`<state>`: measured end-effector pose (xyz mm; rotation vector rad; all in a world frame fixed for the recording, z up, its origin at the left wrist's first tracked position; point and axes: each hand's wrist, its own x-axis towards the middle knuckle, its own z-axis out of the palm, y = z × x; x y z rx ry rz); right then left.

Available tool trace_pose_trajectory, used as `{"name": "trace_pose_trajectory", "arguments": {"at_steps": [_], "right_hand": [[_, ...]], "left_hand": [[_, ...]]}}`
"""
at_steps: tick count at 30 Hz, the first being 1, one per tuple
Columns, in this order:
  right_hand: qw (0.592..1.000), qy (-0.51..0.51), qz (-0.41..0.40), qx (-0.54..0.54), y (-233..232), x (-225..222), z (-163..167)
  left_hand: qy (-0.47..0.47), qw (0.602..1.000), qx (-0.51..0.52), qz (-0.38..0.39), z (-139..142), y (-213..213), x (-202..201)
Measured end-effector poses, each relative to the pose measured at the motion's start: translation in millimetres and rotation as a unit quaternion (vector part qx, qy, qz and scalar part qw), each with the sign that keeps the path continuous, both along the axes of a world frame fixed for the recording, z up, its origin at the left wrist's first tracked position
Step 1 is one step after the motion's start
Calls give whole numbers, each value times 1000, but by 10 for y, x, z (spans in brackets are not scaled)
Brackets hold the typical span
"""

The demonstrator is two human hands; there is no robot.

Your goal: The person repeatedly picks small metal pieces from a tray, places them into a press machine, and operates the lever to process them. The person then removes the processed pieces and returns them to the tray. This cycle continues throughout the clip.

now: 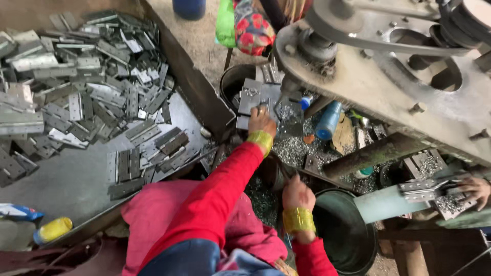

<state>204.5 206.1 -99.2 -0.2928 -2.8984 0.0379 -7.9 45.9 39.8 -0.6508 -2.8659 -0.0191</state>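
My left hand (pixel 261 121), red-sleeved with a gold bangle, reaches forward to the press bed and pinches a grey hinge plate (pixel 254 97) lying on the die block. My right hand (pixel 297 194), also bangled, is closed around a dark lever handle (pixel 281 173) near my lap. The grey press machine (pixel 378 76) with its belt and wheel hangs over the bed at the upper right. A large heap of grey hinge plates (pixel 76 82) fills the steel tray (pixel 66 179) on my left.
A black bucket (pixel 343 236) stands below my right hand. A blue bottle (pixel 328 120) and metal swarf (pixel 295 148) lie by the press. Another person's hand (pixel 476 190) rests on stacked hinges (pixel 424 188) at the right. A yellow bottle (pixel 53 230) lies at the lower left.
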Motion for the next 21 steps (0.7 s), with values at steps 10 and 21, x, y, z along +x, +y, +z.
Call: {"name": "trace_pose_trajectory", "arguments": {"at_steps": [10,21], "right_hand": [[991,113,42,58,-46,-12,-346],[999,-9,-24,-23,-154,120,-296]], "left_hand": [[20,999,0,27,5,25,-151],[-13,999,18,46,218,-55,-6]]}}
